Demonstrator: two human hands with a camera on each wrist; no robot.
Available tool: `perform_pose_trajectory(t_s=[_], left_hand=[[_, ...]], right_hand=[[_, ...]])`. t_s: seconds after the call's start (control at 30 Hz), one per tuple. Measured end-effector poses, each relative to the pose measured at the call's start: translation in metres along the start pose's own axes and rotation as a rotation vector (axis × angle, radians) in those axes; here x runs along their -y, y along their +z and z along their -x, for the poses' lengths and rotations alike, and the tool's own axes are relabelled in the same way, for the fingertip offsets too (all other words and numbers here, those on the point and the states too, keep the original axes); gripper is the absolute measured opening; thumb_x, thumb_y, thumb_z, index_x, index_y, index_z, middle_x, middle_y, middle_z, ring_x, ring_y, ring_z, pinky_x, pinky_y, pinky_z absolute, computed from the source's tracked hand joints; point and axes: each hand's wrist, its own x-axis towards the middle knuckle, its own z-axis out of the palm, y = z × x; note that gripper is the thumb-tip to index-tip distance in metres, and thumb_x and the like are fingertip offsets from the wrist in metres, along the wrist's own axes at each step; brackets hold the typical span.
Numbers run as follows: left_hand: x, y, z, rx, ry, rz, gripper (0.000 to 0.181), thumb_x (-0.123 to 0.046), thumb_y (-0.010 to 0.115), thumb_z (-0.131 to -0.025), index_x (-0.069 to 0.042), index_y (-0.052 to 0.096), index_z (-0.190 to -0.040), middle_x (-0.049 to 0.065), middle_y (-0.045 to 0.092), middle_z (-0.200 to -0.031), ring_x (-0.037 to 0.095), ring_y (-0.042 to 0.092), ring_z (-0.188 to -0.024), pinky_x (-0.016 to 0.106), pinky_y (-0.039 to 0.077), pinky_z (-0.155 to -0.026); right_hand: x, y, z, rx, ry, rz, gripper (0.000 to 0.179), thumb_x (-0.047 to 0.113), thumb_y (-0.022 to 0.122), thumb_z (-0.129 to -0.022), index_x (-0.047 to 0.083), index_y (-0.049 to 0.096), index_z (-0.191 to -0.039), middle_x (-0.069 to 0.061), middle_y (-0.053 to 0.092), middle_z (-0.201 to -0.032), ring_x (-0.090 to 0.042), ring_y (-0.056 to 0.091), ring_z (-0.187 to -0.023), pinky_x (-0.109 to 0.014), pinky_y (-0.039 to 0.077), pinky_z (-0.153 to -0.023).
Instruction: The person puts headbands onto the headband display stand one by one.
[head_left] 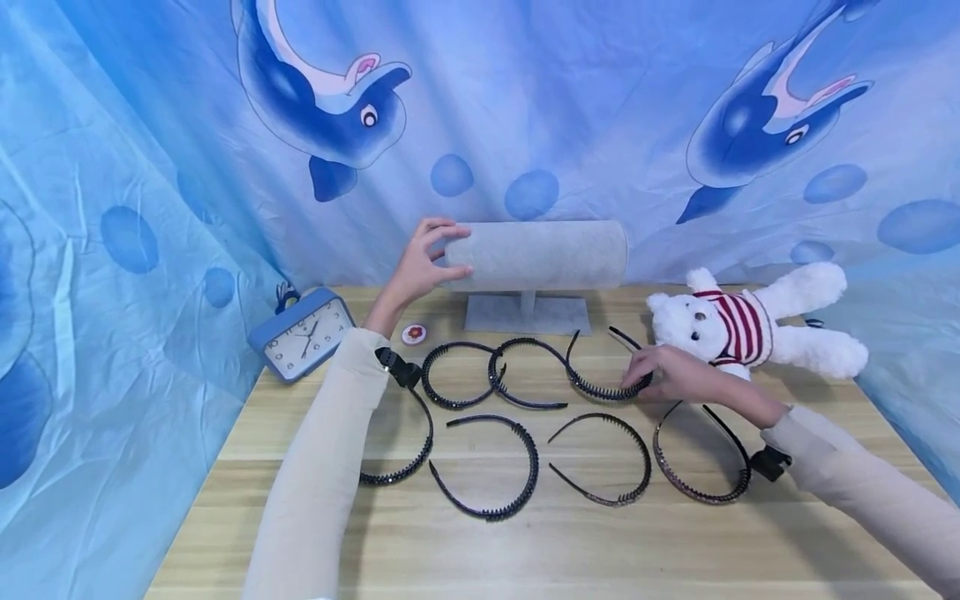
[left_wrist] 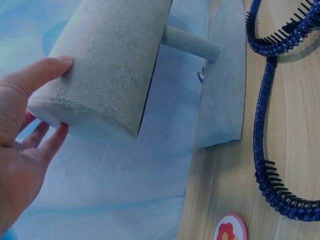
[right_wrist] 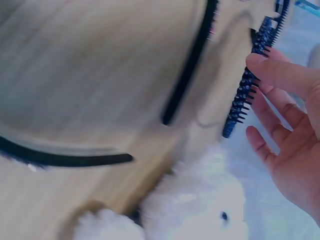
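A grey plush-covered headband stand (head_left: 551, 254), a horizontal roll on a post and flat base, stands at the back of the table. My left hand (head_left: 423, 260) grips its left end, the thumb pressing the covering in the left wrist view and the fingers round the end face. My right hand (head_left: 678, 372) pinches a dark toothed headband (head_left: 596, 390) between thumb and fingers; in the right wrist view its glittery band (right_wrist: 243, 92) shows edge-on. Beside it lies another headband (head_left: 517, 404) with a shiny dark band.
More headbands lie in front, among them a wide one (head_left: 534, 467), a thinner one (head_left: 647, 462) and one under the right wrist (head_left: 705, 500). A blue alarm clock (head_left: 303, 333) stands left, near a round flower badge (head_left: 414, 334). A white teddy bear (head_left: 682, 325) lies right.
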Motion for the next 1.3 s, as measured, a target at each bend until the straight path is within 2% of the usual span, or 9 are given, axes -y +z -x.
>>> perform_pose_trajectory(t_s=[0.23, 0.33, 0.47, 0.63, 0.7, 0.77, 0.9, 1.13, 1.3], left_hand=[[0.000, 0.000, 0.004, -0.001, -0.008, -0.014, 0.056, -0.009, 0.086, -0.080, -0.010, 0.065, -0.133, 0.007, 0.041, -0.148, 0.023, 0.038, -0.141, 0.050, 0.042, -0.120], [-0.001, 0.000, 0.004, -0.004, -0.007, -0.010, 0.056, -0.009, 0.086, -0.080, -0.010, 0.065, -0.133, 0.007, 0.041, -0.148, 0.023, 0.038, -0.141, 0.050, 0.042, -0.120], [-0.001, -0.001, 0.003, -0.006, -0.001, -0.004, 0.056, -0.009, 0.086, -0.081, -0.010, 0.065, -0.133, 0.007, 0.041, -0.148, 0.022, 0.037, -0.141, 0.050, 0.042, -0.121], [-0.001, -0.002, 0.001, -0.003, 0.009, -0.008, 0.055, -0.009, 0.085, -0.082, -0.008, 0.065, -0.133, 0.009, 0.040, -0.148, 0.024, 0.038, -0.141, 0.051, 0.041, -0.121], [0.000, -0.002, 0.001, -0.003, 0.012, -0.014, 0.055, -0.009, 0.085, -0.082, -0.008, 0.065, -0.133, 0.009, 0.040, -0.148, 0.024, 0.038, -0.141, 0.052, 0.041, -0.121], [0.000, -0.002, 0.001, -0.005, 0.013, -0.015, 0.055, -0.009, 0.084, -0.082, -0.009, 0.065, -0.133, 0.009, 0.040, -0.148, 0.025, 0.037, -0.141, 0.052, 0.041, -0.121], [-0.002, -0.001, 0.003, -0.012, 0.010, -0.006, 0.054, -0.009, 0.084, -0.083, -0.009, 0.065, -0.133, 0.008, 0.041, -0.149, 0.025, 0.037, -0.142, 0.053, 0.041, -0.121], [-0.002, 0.002, 0.003, -0.023, 0.015, -0.005, 0.054, -0.006, 0.083, -0.083, -0.006, 0.064, -0.133, 0.012, 0.040, -0.153, 0.028, 0.036, -0.145, 0.055, 0.039, -0.121], [-0.012, 0.005, 0.007, -0.011, -0.003, 0.014, 0.052, -0.001, 0.080, -0.084, 0.001, 0.062, -0.133, 0.019, 0.035, -0.159, 0.035, 0.033, -0.148, 0.058, 0.035, -0.123]], right_hand=[[0.012, -0.021, -0.003, -0.021, 0.032, -0.014, 0.031, -0.006, 0.080, -0.078, 0.007, 0.079, -0.107, -0.001, 0.076, -0.102, -0.020, 0.070, -0.096, -0.036, 0.064, -0.086], [0.015, -0.030, -0.006, -0.064, 0.033, 0.004, 0.029, -0.002, 0.081, -0.079, 0.009, 0.079, -0.106, -0.001, 0.077, -0.103, -0.024, 0.071, -0.100, -0.047, 0.060, -0.095], [0.018, -0.039, -0.008, -0.130, 0.020, 0.053, 0.029, 0.000, 0.081, -0.079, 0.012, 0.079, -0.106, 0.001, 0.079, -0.104, -0.032, 0.070, -0.108, -0.058, 0.050, -0.106], [0.020, -0.049, -0.011, -0.182, 0.001, 0.023, 0.026, -0.003, 0.078, -0.082, 0.006, 0.078, -0.106, -0.006, 0.078, -0.103, -0.024, 0.072, -0.097, -0.037, 0.064, -0.086], [0.019, -0.052, -0.011, -0.201, 0.000, -0.021, 0.025, -0.004, 0.077, -0.083, 0.003, 0.077, -0.107, -0.010, 0.078, -0.102, -0.018, 0.072, -0.089, -0.028, 0.064, -0.076], [0.019, -0.056, -0.010, -0.222, 0.021, -0.042, 0.025, -0.003, 0.077, -0.085, 0.004, 0.077, -0.108, -0.010, 0.078, -0.102, -0.012, 0.072, -0.089, -0.024, 0.062, -0.074], [0.018, -0.062, -0.007, -0.243, 0.084, -0.072, 0.023, 0.000, 0.075, -0.088, 0.007, 0.077, -0.110, -0.009, 0.078, -0.104, -0.003, 0.069, -0.089, -0.018, 0.058, -0.070], [0.013, -0.074, 0.001, -0.279, 0.265, -0.174, 0.023, 0.010, 0.072, -0.094, 0.009, 0.076, -0.117, -0.014, 0.074, -0.120, 0.005, 0.067, -0.096, -0.014, 0.058, -0.075], [0.009, -0.083, 0.008, -0.301, 0.425, -0.284, 0.031, 0.020, 0.072, -0.096, 0.008, 0.072, -0.124, 0.005, 0.076, -0.116, 0.000, 0.069, -0.093, -0.019, 0.060, -0.076]])
